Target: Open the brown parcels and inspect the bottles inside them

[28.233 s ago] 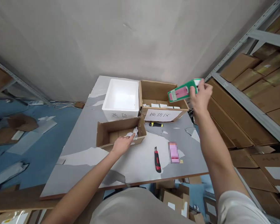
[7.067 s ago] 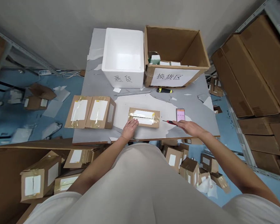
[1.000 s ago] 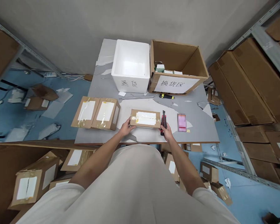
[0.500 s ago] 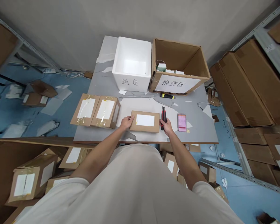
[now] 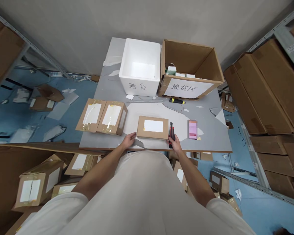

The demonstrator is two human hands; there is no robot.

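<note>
A small closed cardboard box (image 5: 153, 126) with a white label lies flat on the table in front of me. My left hand (image 5: 129, 140) is just off its lower left corner, fingers apart and holding nothing. At the box's lower right corner, my right hand (image 5: 173, 142) is closed around a black and red utility knife (image 5: 171, 133), which points away from me. Two taped boxes, one on the left (image 5: 91, 115) and one beside it (image 5: 110, 117), stand side by side to the left. A pink item (image 5: 192, 129) lies right of the knife.
At the back of the table (image 5: 218, 143) stand a white foam bin (image 5: 139, 85) and an open carton (image 5: 189, 88) with small boxes inside. A yellow and black cutter (image 5: 177, 101) lies before the carton. More boxes fill a large carton at lower left.
My left hand has let go of the small box's left side and moved down and left. My right hand has drawn the knife slightly towards me. The view has shifted a little.
</note>
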